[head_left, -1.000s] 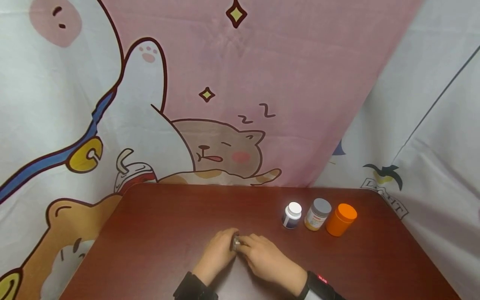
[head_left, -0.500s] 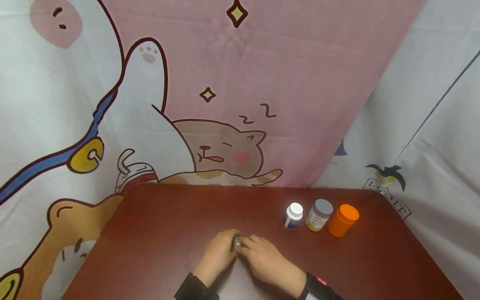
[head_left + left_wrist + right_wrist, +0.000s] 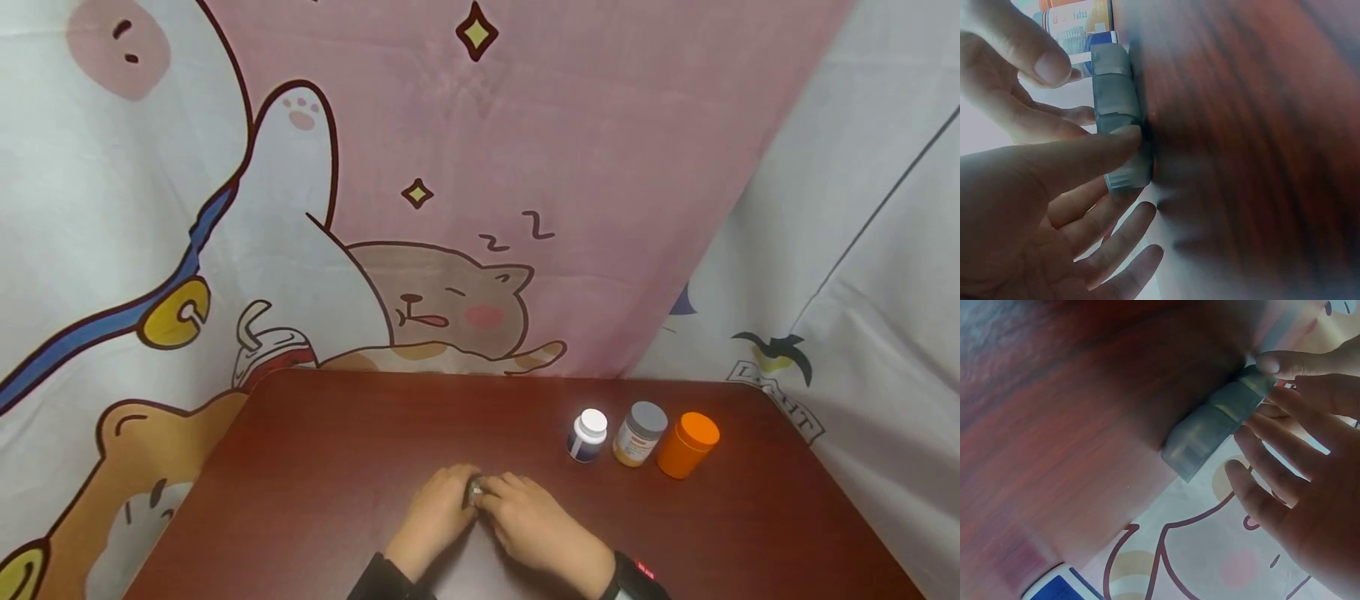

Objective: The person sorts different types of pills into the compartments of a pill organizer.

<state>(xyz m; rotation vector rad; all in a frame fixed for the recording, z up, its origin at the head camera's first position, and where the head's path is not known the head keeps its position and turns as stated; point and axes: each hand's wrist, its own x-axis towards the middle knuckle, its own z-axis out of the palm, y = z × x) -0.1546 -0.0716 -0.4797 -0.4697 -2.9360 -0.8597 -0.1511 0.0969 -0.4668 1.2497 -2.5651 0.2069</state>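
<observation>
A small translucent grey-green pill organizer (image 3: 1116, 97), with a row of lidded compartments, is between the two hands low over the dark red tabletop. My left hand (image 3: 438, 508) grips one end; in the left wrist view its thumb (image 3: 1125, 142) presses across a compartment while its other fingers spread behind and below. My right hand (image 3: 528, 521) meets the box from the other side, fingertips (image 3: 1242, 434) at its edge in the right wrist view. In the head view the hands cover most of the pill organizer (image 3: 476, 491).
Right of the hands, a white-capped bottle (image 3: 587, 436), a grey-capped jar (image 3: 640, 434) and an orange jar (image 3: 687, 446) stand in a row on the table (image 3: 360, 450). A printed cartoon cloth (image 3: 600, 167) hangs along the table's back edge.
Both hands stay around the pill organizer in nearly the same place. The right fingers shift slightly over the box, covering a little more of it. The head view tilts very slightly.
</observation>
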